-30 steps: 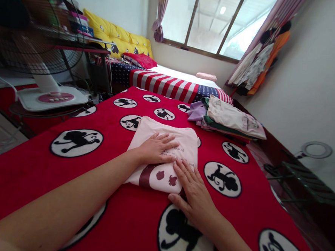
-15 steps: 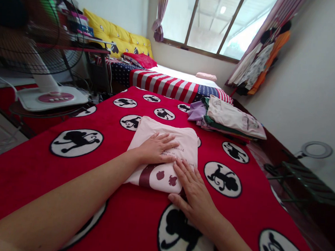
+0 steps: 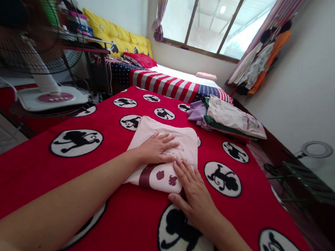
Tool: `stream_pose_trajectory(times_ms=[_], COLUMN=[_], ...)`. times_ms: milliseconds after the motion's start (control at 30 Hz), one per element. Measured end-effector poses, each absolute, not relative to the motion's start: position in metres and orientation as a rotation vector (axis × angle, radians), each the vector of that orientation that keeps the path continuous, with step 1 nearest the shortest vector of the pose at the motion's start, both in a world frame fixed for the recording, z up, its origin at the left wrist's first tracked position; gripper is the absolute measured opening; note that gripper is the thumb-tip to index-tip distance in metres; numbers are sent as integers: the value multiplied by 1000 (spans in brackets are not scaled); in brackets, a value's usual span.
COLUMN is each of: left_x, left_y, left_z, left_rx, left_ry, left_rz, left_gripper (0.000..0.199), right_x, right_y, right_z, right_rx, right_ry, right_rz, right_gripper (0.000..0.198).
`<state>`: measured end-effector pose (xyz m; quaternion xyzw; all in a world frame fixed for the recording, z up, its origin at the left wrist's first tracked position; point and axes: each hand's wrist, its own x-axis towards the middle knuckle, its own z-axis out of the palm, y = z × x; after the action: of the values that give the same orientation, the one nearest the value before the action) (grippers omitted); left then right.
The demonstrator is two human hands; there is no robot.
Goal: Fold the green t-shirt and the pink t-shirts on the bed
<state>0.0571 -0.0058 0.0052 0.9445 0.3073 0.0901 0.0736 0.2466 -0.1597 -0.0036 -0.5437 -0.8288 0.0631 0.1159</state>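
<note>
A pale pink T-shirt (image 3: 167,135), folded into a rough square with dark print on it, lies on the red blanket (image 3: 116,221) patterned with black monkeys in white circles. My left hand (image 3: 156,148) rests flat across the middle of the shirt, fingers stretched to the right. At the shirt's near right edge, my right hand (image 3: 193,189) lies with its fingers on the cloth and its thumb apart on the near side. Neither hand grips anything. Part of the shirt's lettering is hidden under the hands.
A stack of folded clothes (image 3: 230,120) sits at the blanket's far right. On the left, a running fan (image 3: 44,91) stands on a stool. Beyond are another bed with a striped cover (image 3: 164,83) and hanging clothes (image 3: 259,66). A green rack (image 3: 308,181) stands at right.
</note>
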Motion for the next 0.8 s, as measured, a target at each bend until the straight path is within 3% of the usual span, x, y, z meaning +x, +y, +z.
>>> stream_pose_trajectory(times_ms=[800], left_x=[57], left_y=[-6], left_z=[6], left_rx=[2834], left_ry=[922], left_rz=[275], left_gripper=[65], right_x=[247], right_y=[-160], right_z=[-4], right_rx=[-1608], right_ry=[-2437], right_rz=[193], right_gripper=[72])
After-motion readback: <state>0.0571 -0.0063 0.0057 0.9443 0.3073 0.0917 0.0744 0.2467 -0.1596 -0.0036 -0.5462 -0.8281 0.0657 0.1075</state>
